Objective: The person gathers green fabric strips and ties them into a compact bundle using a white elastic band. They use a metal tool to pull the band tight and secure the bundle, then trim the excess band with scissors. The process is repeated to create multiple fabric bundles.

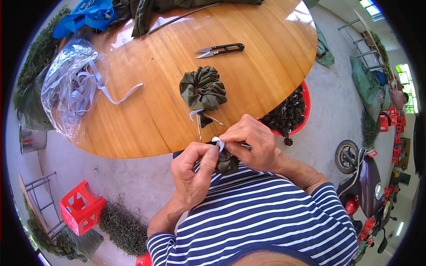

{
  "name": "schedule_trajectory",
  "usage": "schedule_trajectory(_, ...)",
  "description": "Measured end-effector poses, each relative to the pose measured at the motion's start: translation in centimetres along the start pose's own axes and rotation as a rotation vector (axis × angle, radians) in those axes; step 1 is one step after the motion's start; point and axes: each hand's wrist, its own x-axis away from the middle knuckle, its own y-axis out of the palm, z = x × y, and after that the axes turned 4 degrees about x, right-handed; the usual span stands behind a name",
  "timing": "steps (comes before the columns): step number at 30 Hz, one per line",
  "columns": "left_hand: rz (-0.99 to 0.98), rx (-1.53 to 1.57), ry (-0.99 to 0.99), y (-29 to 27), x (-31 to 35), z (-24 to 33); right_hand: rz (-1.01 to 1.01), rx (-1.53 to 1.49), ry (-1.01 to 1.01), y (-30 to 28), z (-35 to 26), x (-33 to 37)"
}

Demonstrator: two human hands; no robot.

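Just off the table's near edge, my left hand (194, 170) and my right hand (251, 142) meet in a pinch over a white elastic band (218, 142). The band looks looped or knotted between the fingertips. Below it hangs a dark olive fabric scrunchie (227, 163), partly hidden by both hands. On the table ahead lies a gathered olive scrunchie (203, 88). Two thin metal-tipped sticks (199, 126) and a bit of white elastic poke out at its near side. Farther off rest black-handled thread snips (220, 49) with the blades apart.
A clear plastic bag (66, 88) of white elastic sits at the table's left. Olive cloth (146, 13) and a blue bag (86, 17) lie at the far edge. Under the right edge stands a red basin (306, 106) of dark scrunchies. A red stool (81, 207) and a scooter (368, 186) flank me.
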Motion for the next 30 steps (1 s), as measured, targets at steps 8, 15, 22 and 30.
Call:
schedule_trajectory(8,-0.174,0.137,-0.180,-0.6,-1.6,2.2,0.046,-0.088,-0.015,-0.7,0.2,0.9)
schedule_trajectory(15,0.151,-0.264,0.188,0.4,-0.5,1.9,-0.061,-0.036,0.030,-1.3,-0.4,1.1)
schedule_trajectory(22,0.453,0.033,0.265,-1.9,-1.4,0.7,-0.219,-0.363,0.383,-3.2,-0.1,3.0)
schedule_trajectory(30,-0.544,-0.278,0.029,3.9,-2.7,2.1,-0.294,-0.581,1.051,-9.4,3.5,7.4)
